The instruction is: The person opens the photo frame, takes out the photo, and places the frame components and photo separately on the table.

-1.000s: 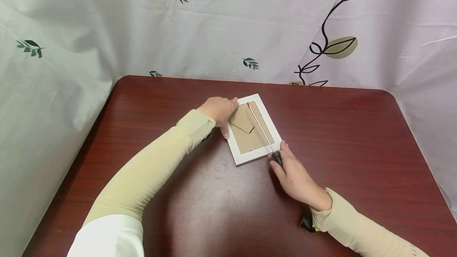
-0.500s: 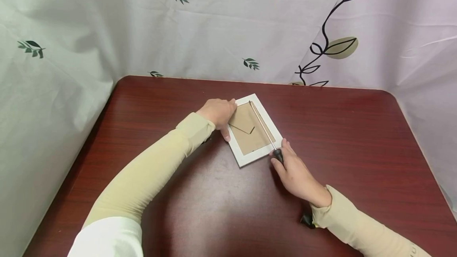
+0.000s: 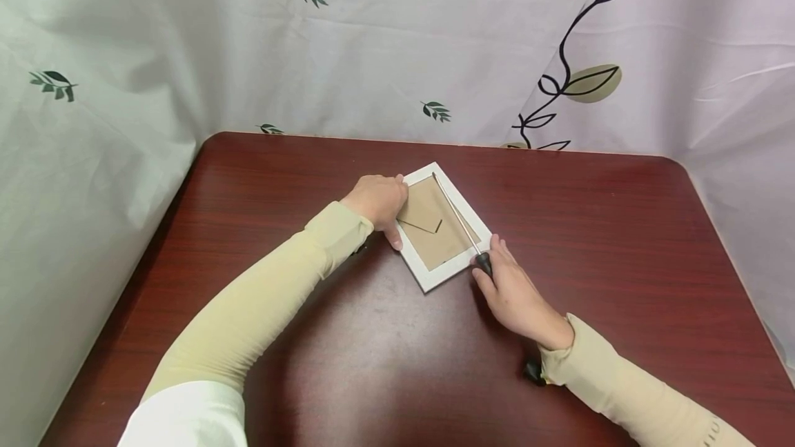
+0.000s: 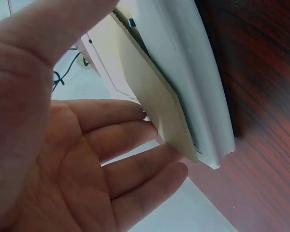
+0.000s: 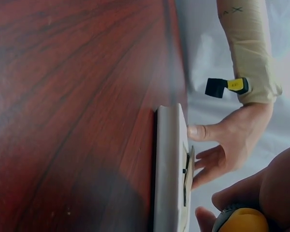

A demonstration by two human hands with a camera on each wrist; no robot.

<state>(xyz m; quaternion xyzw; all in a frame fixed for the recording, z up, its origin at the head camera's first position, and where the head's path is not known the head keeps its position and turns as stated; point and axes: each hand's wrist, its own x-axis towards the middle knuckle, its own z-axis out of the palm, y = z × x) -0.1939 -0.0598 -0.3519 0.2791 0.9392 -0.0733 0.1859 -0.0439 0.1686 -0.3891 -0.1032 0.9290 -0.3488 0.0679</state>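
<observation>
From left to right. The left hand [image 3: 377, 204] is resting at the picture frame [image 3: 413, 259], its fingers fairly straight and closed round nothing. The frame is lying back upward near the middle of the worktop's [image 3: 621, 240] far edge, one corner pointing toward that edge. Beside the left fingers, a tan flap [image 4: 140, 72] is standing slightly off the frame; sideways pressure could be enough to crease it. The screwdriver [image 3: 456, 215] is running along the right border, tip contact unclear. The right hand [image 3: 515, 295] is gripping its handle. A hard push could skid the tip into the backing [image 3: 442, 247], or pivot the lightly held frame.
</observation>
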